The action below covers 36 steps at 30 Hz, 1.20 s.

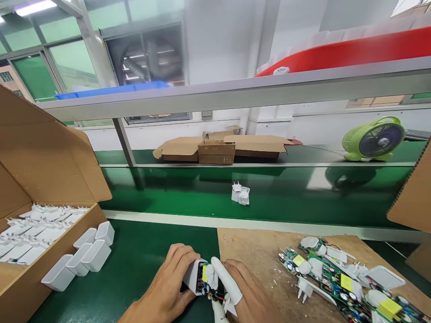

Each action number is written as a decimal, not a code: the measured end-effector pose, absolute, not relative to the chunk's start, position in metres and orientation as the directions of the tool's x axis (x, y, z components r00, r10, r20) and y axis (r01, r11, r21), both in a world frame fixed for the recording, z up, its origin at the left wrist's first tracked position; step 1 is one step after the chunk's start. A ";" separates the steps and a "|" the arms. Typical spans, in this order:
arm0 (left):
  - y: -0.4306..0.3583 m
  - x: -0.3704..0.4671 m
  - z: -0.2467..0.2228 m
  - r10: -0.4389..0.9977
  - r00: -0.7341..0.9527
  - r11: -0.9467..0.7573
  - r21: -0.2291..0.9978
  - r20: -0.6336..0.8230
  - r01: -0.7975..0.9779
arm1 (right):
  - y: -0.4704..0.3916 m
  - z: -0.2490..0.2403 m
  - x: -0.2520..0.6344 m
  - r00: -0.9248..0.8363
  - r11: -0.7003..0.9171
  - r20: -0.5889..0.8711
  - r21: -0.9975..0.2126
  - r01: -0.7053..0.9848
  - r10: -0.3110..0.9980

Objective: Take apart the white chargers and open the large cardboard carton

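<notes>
My left hand (pixel 170 282) is closed around a white plastic housing (pixel 191 277) of a power adapter. A circuit board (pixel 204 274) with a yellow transformer sits partly inside that housing. My right hand (pixel 251 294) grips a white plastic cover (pixel 227 280), tilted beside the board. Red and dark wires run between board and cover. White material lies over part of the board, and a white piece (pixel 219 312) shows below the cover. My right fingertips are mostly hidden behind the cover.
Several empty white housings (pixel 96 255) stand left, beside a cardboard box (pixel 90 220) of white adapters. Right, a wooden board (pixel 256 255) carries a pile of circuit boards (pixel 346 282) with plug covers. White adapters (pixel 240 194) lie on the green belt (pixel 175 193). A fan (pixel 377 139) stands behind.
</notes>
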<state>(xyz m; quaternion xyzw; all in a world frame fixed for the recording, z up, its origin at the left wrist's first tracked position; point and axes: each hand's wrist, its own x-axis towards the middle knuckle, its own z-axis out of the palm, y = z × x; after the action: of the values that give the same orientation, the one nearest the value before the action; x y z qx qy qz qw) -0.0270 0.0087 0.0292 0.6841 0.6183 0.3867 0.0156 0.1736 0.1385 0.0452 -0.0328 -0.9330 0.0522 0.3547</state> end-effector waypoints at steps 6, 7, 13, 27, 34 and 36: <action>0.008 -0.026 0.034 0.874 -0.062 -0.217 0.501 0.482 0.838 | 0.133 0.063 0.178 -0.759 0.988 0.639 -0.146 0.042 0.127; 0.007 -0.026 0.034 0.878 -0.065 -0.212 0.506 0.475 0.836 | 0.132 0.065 0.178 -0.764 0.987 0.631 -0.156 0.046 0.135; 0.006 -0.024 0.037 0.887 -0.071 -0.202 0.520 0.457 0.830 | 0.129 0.065 0.177 -0.779 0.973 0.597 -0.217 0.072 0.191; 0.006 -0.026 0.035 0.886 -0.075 -0.205 0.533 0.457 0.821 | 0.127 0.070 0.179 -0.799 0.963 0.567 -0.265 0.055 0.202; 0.006 -0.015 0.039 0.886 -0.080 -0.234 0.590 0.456 0.773 | 0.131 0.063 0.181 -0.803 0.969 0.573 -0.244 0.023 0.164; 0.007 -0.014 0.042 0.910 -0.101 -0.229 0.690 0.402 0.687 | 0.133 0.063 0.182 -0.786 0.946 0.587 -0.325 -0.009 0.194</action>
<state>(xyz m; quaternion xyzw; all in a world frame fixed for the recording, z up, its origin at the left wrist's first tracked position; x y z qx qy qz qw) -0.0136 0.0071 0.0423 0.6575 0.6071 0.4267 0.1307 0.1820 0.1333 0.0633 -0.0496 -0.9318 0.1573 0.3233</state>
